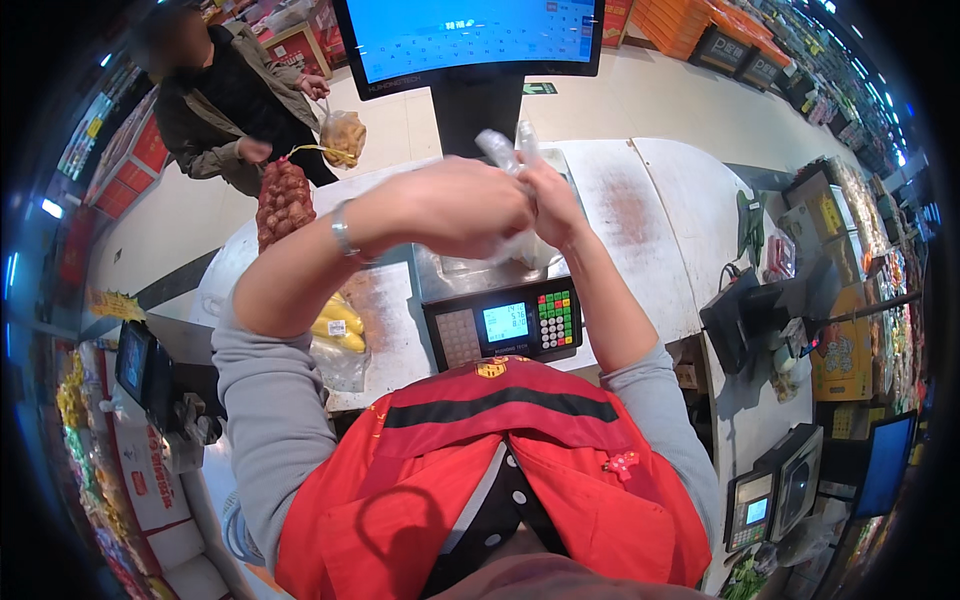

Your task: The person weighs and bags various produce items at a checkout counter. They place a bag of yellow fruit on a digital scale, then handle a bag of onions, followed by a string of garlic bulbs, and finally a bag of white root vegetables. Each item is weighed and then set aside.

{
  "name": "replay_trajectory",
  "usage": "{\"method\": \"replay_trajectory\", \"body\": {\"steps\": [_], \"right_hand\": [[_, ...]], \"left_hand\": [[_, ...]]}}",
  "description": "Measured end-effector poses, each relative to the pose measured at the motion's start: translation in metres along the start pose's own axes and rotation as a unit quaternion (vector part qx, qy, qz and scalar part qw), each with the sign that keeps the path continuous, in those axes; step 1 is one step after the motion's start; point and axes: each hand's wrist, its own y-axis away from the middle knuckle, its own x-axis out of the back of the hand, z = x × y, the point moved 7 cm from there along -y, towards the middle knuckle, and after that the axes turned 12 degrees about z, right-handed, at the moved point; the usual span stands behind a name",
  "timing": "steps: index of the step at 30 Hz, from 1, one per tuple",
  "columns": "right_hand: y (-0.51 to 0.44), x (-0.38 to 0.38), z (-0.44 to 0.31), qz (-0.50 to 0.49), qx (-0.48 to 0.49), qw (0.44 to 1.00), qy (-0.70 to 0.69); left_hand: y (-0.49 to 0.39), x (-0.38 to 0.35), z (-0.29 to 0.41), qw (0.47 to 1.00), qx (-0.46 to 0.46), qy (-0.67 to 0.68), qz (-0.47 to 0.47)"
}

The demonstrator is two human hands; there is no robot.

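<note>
Both my hands meet above a steel-topped weighing scale [435, 266] on the white counter. Between them is a clear plastic bag [532, 251], its gathered top standing up past my fingers and its lower part hanging over the scale pan. My left hand [457, 206], blurred and with a bracelet at the wrist, closes on the bag's neck. My right hand [555, 199] pinches the same neck from the right. What the bag contains is mostly hidden. The scale's lit display and keypad [555, 321] face me. Yellow bananas [341, 322] in a clear, labelled bag lie left of the scale.
A large monitor [472, 41] stands behind the scale. Across the counter at left, a person [232, 105] holds a bag of tan produce [343, 139], beside a red mesh sack [285, 202]. At right are a side counter [739, 409], cucumbers [750, 225] and another scale [750, 510].
</note>
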Motion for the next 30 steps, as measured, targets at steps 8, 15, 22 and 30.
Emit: {"method": "replay_trajectory", "body": {"steps": [8, 15, 22, 30], "right_hand": [[0.034, 0.003, -0.019, -0.249, 0.006, 0.921, 0.3], [0.017, 0.006, -0.019, -0.073, 0.035, 0.937, 0.341], [0.023, -0.01, -0.027, -0.098, 0.043, 0.968, 0.226], [0.013, -0.011, -0.013, -0.08, -0.06, 0.99, 0.096]], "left_hand": [[-0.06, 0.0, -0.019, 0.976, 0.107, 0.187, 0.003], [-0.07, 0.013, -0.036, 0.97, -0.022, 0.199, 0.137], [-0.035, -0.028, -0.104, 0.936, 0.199, 0.27, 0.104], [0.011, -0.065, -0.014, 0.891, -0.132, 0.085, 0.426]]}}
